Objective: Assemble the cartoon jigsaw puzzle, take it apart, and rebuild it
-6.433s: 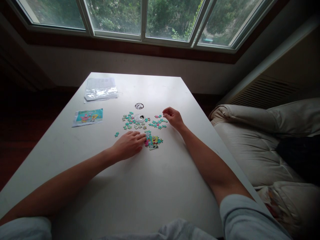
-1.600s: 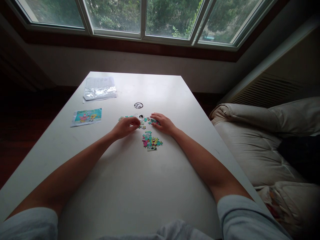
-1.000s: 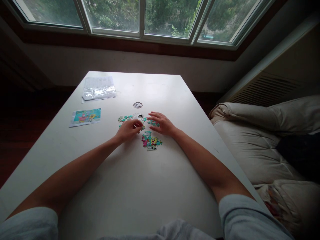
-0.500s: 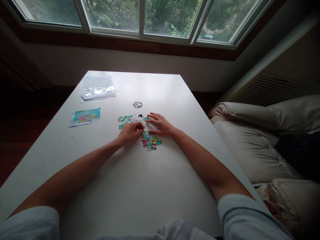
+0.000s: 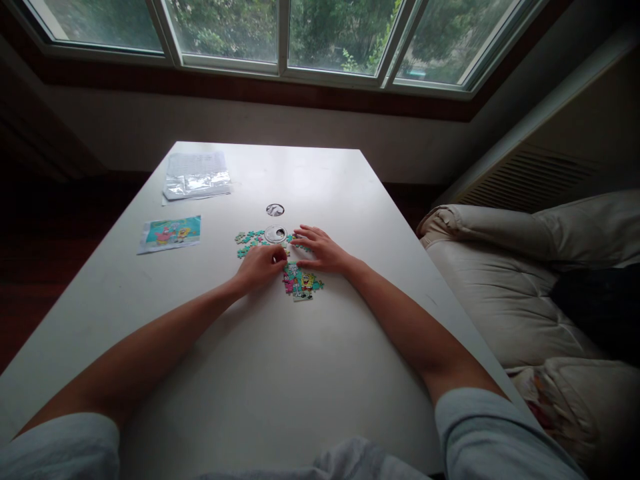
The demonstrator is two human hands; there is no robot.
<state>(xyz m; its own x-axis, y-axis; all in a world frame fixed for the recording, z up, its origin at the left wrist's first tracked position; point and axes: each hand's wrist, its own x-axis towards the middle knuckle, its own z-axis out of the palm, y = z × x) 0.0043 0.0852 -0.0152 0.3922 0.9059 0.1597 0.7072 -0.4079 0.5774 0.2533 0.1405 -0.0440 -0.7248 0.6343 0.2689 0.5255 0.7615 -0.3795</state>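
Observation:
A partly joined jigsaw puzzle (image 5: 304,285) with cartoon figures in pink, yellow and turquoise lies on the table. My left hand (image 5: 261,267) is closed in a pinch at its upper left edge; whatever lies between the fingertips is too small to make out. Just above the puzzle, my right hand (image 5: 323,250) rests with fingers spread, partly covering some loose pieces. More loose jigsaw pieces (image 5: 246,245) in green and turquoise lie beyond my left hand. Among them sits a round, pale disc-like item (image 5: 275,233) with a dark spot.
Farther back is a second round, dark-rimmed item (image 5: 275,210). A picture sheet (image 5: 173,232) with the cartoon figures lies at left, and behind it a clear plastic bag (image 5: 197,179) over papers. The white table (image 5: 280,373) has a beige sofa (image 5: 505,293) on its right.
Both hands stay almost in place. The puzzle and my left fingertips shift only very slightly.

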